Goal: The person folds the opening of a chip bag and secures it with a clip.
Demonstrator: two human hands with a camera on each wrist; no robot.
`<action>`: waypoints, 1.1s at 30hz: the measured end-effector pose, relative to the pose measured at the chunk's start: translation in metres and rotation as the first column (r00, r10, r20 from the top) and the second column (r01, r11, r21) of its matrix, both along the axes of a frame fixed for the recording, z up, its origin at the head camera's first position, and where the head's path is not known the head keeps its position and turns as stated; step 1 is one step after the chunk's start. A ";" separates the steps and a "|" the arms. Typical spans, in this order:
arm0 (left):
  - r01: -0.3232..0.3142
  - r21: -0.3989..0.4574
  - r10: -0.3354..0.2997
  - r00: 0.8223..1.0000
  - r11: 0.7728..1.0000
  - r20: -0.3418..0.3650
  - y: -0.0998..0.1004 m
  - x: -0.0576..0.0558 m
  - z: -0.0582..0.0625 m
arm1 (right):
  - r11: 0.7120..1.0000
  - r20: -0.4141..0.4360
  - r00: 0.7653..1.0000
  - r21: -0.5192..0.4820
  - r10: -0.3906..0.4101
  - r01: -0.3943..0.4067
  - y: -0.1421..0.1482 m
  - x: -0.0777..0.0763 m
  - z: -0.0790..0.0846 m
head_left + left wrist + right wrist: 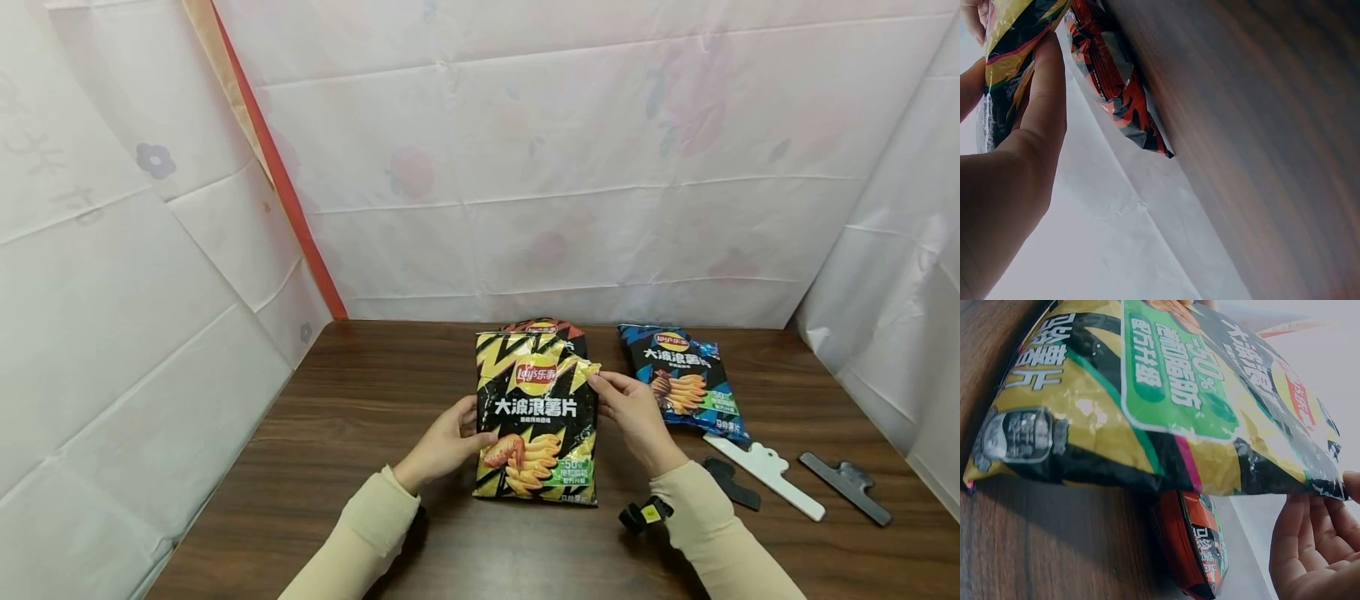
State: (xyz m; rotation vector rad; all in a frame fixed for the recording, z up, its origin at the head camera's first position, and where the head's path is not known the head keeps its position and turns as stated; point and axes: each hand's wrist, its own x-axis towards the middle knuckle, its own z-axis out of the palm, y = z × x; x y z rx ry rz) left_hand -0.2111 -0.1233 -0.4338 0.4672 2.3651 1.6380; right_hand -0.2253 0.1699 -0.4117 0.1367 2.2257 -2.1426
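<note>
Held up between both hands is a yellow and black bag of potato chips, its printed front facing the head camera. At its left edge my left hand grips it, thumb on the front and fingers behind. My right hand pinches the upper right corner between thumb and fingers; the right wrist view shows this hand at the corner. Behind the yellow bag lies a red and black chip bag, mostly hidden in the head view. Its red side shows in the left wrist view.
Right of the hands lies a blue chip bag. Nearer on the wooden table are a white bag clip, a dark clip and another dark clip beside the right sleeve. White patterned sheeting surrounds the table.
</note>
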 end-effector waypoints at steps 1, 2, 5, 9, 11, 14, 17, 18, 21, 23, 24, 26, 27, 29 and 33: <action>0.002 0.004 -0.002 1.000 1.000 0.002 0.000 0.000 0.000 | 1.000 0.002 1.000 0.003 -0.007 0.007 -0.001 -0.001 0.000; 0.002 0.003 -0.002 1.000 1.000 0.004 0.000 0.000 0.000 | 1.000 0.003 1.000 0.006 -0.013 0.013 -0.001 -0.001 0.000; -0.016 -0.021 0.016 1.000 1.000 0.007 0.000 0.001 0.001 | 1.000 0.005 1.000 0.001 -0.028 0.028 -0.003 -0.002 0.000; -0.049 -0.057 0.050 0.999 0.997 0.012 -0.001 0.003 0.003 | 0.999 0.006 0.999 -0.019 -0.039 0.039 -0.005 -0.001 0.000; -0.052 -0.058 0.053 0.998 0.997 0.016 -0.001 0.003 0.004 | 0.999 0.005 0.999 -0.022 -0.043 0.043 -0.005 -0.001 0.000; -0.062 -0.058 0.062 0.998 0.996 0.005 -0.001 0.002 0.004 | 0.998 0.000 0.999 -0.020 -0.053 0.053 -0.006 -0.001 0.001; -0.069 -0.044 0.068 0.998 0.997 -0.015 0.000 0.000 0.004 | 0.998 -0.006 0.998 -0.025 -0.063 0.063 -0.007 -0.001 0.002; -0.075 -0.038 0.074 0.997 0.996 -0.021 0.001 0.000 0.004 | 0.997 -0.006 0.998 -0.027 -0.066 0.066 -0.007 -0.001 0.002; -0.097 -0.022 0.097 0.995 0.995 -0.032 0.001 -0.002 0.006 | 0.996 -0.005 0.998 -0.048 -0.070 0.070 -0.008 -0.001 0.002; -0.118 -0.013 0.117 0.993 0.993 -0.033 0.001 -0.002 0.007 | 0.996 -0.005 0.998 -0.064 -0.069 0.069 -0.008 0.000 0.001; -0.127 -0.006 0.127 0.991 0.992 -0.030 0.001 -0.003 0.008 | 0.995 -0.006 0.998 -0.074 -0.068 0.068 -0.008 0.000 0.001; -0.140 0.006 0.140 0.990 0.990 -0.034 0.001 -0.004 0.010 | 0.993 -0.008 0.998 -0.094 -0.067 0.066 -0.007 0.000 0.000; -0.148 0.012 0.149 0.988 0.989 -0.035 0.000 -0.004 0.011 | 0.992 -0.010 0.998 -0.105 -0.067 0.066 -0.007 0.000 0.000; -0.167 0.021 0.167 0.985 0.986 -0.049 0.000 -0.006 0.013 | 0.991 -0.012 0.998 -0.118 -0.066 0.064 -0.007 0.001 0.000; -0.194 0.046 0.197 0.977 0.980 -0.076 0.000 -0.010 0.022 | 0.989 -0.014 0.998 -0.132 -0.065 0.063 -0.007 0.001 -0.001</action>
